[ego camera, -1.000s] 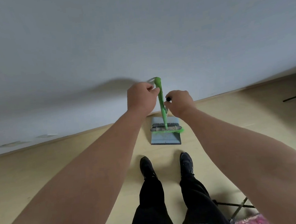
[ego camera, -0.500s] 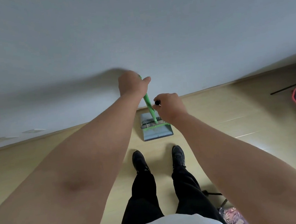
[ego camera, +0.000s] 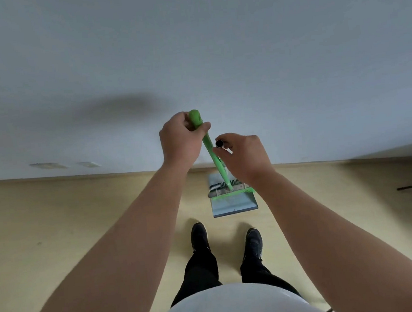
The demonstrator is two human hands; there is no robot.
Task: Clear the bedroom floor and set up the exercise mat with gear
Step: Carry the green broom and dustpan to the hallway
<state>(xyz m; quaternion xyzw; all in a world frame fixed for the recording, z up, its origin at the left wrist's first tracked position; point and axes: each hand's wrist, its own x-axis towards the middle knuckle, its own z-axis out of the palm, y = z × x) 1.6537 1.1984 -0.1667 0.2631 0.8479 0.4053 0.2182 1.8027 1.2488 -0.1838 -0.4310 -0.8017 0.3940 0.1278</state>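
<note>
Fingers of my left hand (ego camera: 179, 140) wrap tight round the top of the long green plastic broom handle (ego camera: 209, 148), while my right hand (ego camera: 245, 157) pinches the slim black-capped pole end (ego camera: 219, 143) just beside it. Down below, the green broom head (ego camera: 228, 194) sits in the flat grey dustpan (ego camera: 234, 204) on the pale wooden floor (ego camera: 81, 230), close by the white wall (ego camera: 292, 72), just ahead of my black shoes (ego camera: 199, 237).

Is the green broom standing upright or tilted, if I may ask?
Tilted: the broom slants from the left hand down to the dustpan.
</note>
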